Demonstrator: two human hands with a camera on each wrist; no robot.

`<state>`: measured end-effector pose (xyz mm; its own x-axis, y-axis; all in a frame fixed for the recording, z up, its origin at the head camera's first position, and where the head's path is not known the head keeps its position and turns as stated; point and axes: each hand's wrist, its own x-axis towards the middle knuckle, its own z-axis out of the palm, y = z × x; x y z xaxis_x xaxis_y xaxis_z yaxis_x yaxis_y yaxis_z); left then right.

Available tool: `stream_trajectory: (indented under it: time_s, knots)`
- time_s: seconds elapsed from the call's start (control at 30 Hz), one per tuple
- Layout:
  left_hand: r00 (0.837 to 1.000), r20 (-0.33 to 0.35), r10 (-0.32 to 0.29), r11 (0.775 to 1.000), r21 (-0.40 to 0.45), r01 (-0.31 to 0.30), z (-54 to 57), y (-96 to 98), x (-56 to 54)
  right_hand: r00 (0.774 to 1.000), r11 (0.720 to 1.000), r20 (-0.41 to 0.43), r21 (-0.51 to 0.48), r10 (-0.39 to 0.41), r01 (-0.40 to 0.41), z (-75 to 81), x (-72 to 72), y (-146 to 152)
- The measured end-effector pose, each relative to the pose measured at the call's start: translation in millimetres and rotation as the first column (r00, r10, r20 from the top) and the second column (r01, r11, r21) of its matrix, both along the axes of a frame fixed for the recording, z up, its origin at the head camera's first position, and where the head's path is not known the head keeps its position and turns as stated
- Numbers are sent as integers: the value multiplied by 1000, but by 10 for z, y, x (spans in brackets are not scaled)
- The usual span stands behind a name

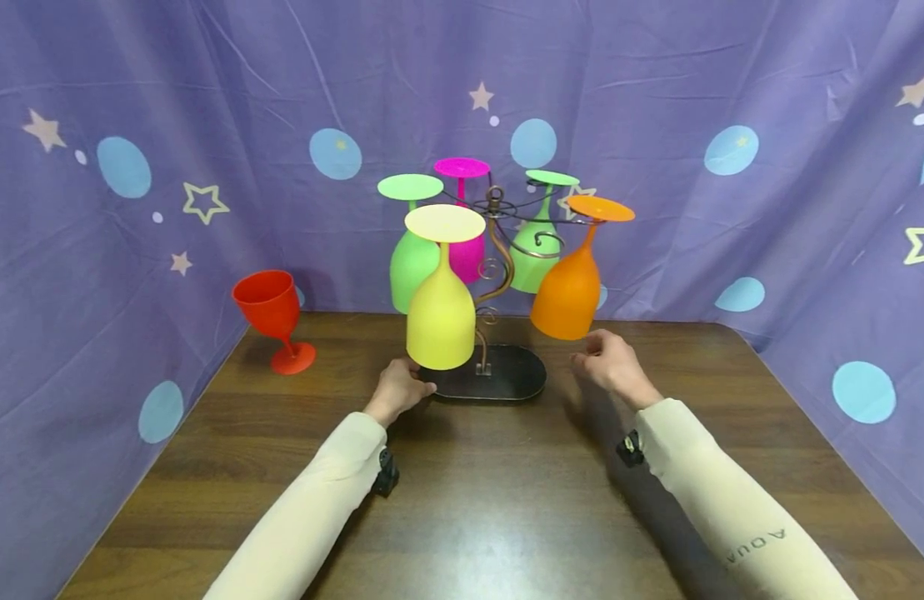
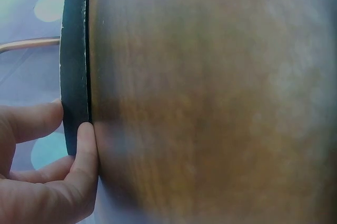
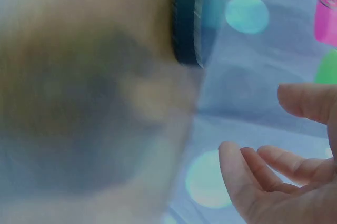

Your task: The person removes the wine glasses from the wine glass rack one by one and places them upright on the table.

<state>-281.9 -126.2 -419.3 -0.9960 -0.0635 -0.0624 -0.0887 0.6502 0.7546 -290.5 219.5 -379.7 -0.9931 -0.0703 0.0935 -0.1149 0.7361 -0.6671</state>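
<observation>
A wine glass rack stands on the table, with a black oval base (image 1: 510, 379) and a bronze curved stem. My left hand (image 1: 397, 390) pinches the left end of that base; thumb and fingers (image 2: 87, 150) close round its rim in the left wrist view. Beside the right end, my right hand (image 1: 611, 367) is raised below the orange goblet (image 1: 566, 296). Its fingers are loosely bent, apart from the base (image 3: 187, 19), and hold nothing. Upside down on the rack also hang a yellow goblet (image 1: 441, 325), a magenta goblet (image 1: 471, 254) and two green goblets, left (image 1: 409, 271) and right (image 1: 535, 254).
A red goblet (image 1: 267, 308) stands upright at the table's back left. The brown wooden table (image 1: 462, 500) extends toward me. Behind it hangs a purple curtain (image 1: 641, 83) with stars and blue dots.
</observation>
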Motion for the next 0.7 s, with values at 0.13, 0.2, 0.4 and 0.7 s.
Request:
stream_trajectory:
  time_s: [0.13, 0.2, 0.4, 0.7]
  knots:
    - [1000, 5, -11, 1000, 16, 11, -12, -17, -1, 995, 1000, -97, 16, -11, 13, 295, 26, 155]
    - [1000, 3, -12, 1000, 26, 12, -11, -32, 0, 987, 1000, -160, 2, -23, 23, 469, 40, 197]
    - [1000, 13, -15, 998, 53, 15, -20, -34, 3, 930, 995, -357, -77, -89, 66, 969, 89, 278]
    - [1000, 25, -10, 997, 74, 8, 15, -38, 15, 671, 999, -741, -42, -17, -20, 1491, 40, 230]
